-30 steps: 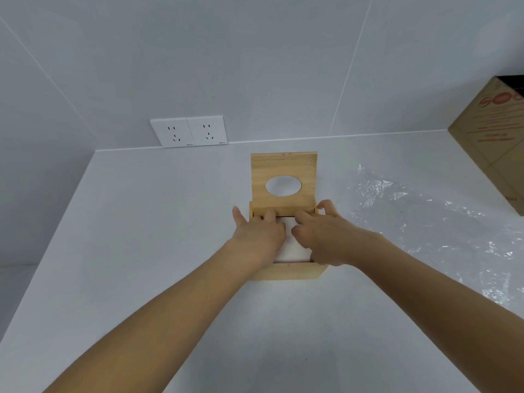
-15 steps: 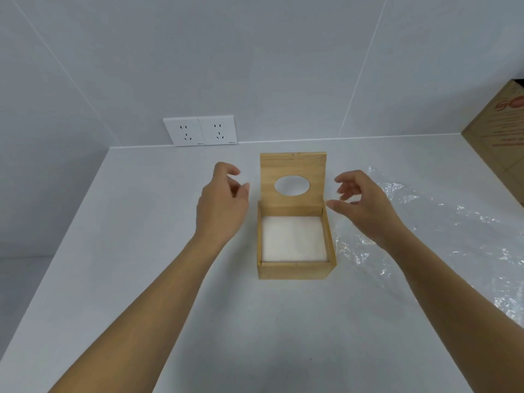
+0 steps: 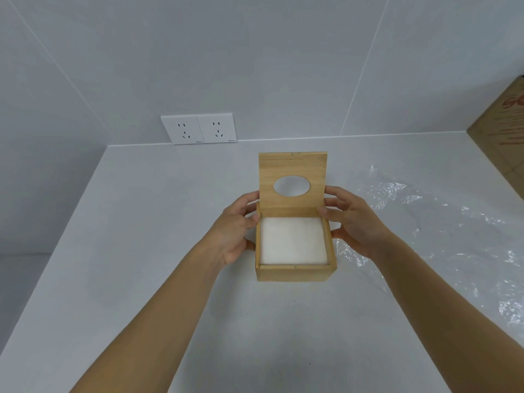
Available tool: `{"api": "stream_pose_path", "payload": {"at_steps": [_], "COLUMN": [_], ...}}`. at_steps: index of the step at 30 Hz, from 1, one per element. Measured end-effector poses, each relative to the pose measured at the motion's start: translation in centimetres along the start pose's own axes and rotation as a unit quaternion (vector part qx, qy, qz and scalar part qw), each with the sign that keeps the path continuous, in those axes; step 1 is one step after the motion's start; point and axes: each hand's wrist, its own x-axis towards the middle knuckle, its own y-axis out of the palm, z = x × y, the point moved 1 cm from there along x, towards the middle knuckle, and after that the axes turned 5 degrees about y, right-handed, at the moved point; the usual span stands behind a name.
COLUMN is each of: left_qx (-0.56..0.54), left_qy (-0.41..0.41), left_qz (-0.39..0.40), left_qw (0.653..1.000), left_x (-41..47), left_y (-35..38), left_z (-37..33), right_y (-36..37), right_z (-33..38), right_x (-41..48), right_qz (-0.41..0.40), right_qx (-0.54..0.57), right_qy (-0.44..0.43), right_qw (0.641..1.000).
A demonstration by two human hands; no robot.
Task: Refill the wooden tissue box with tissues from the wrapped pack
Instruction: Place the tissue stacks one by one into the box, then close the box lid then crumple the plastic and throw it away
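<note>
Resting on white counter (image 3: 141, 251), wooden box (image 3: 295, 272), tiled wall (image 3: 283, 66) w/ sockets (image 3: 199, 128)

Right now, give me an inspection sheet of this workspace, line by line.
Surface: white countertop, bare apart from the items below.
Job's things: wooden tissue box with lid standing open; white tissues fill the inside.
Clutter: empty clear plastic wrap lying right of the box.
Hands: left hand and right hand flank the box, fingers at the lid's side edges.
Cables: nothing seen.
Surroundings: double wall socket, nothing plugged in; cardboard box at far right.
</note>
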Motion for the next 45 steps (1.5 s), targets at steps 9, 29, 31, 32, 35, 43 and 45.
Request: {"api": "stream_pose_path", "payload": {"at_steps": [9, 29, 31, 32, 35, 43, 45], "left_qx": [-0.011, -0.047, -0.04, -0.041, -0.028, 0.1, 0.114], "left_qy": [-0.003, -0.056, -0.049, -0.041, -0.006, 0.046, 0.047], "left_qz": [-0.01, 0.074, 0.112, 0.126, 0.146, 0.16, 0.158], "left_qw": [1.0, 0.995, 0.992, 0.99, 0.989, 0.981, 0.98], "left_x": [0.1, -1.8, -1.8, -1.9, -1.7, -1.7, -1.7], "left_y": [0.0, 0.7, 0.3, 0.1, -0.2, -0.8, -0.9], "left_z": [0.0, 0.7, 1.1, 1.4, 2.2, 3.2, 3.2], "right_y": [0.0, 0.9, 0.6, 0.4, 0.0, -0.2, -0.1], "right_z": [0.0, -1.4, -1.8, -1.9, -2.1, -2.8, -2.8], "right_x": [0.3, -1.6, -1.8, -1.9, -2.1, -2.2, -2.1], "right_qz": [0.014, 0.1, 0.126, 0.147, 0.173, 0.174, 0.175], "right_qx": [0.021, 0.045, 0.018, 0.008, -0.002, -0.047, -0.046], "right_qy": [-0.013, 0.092, 0.079, 0.07, 0.048, 0.001, 0.002], "right_qw": [1.0, 0.99, 0.989, 0.987, 0.984, 0.984, 0.984]}}
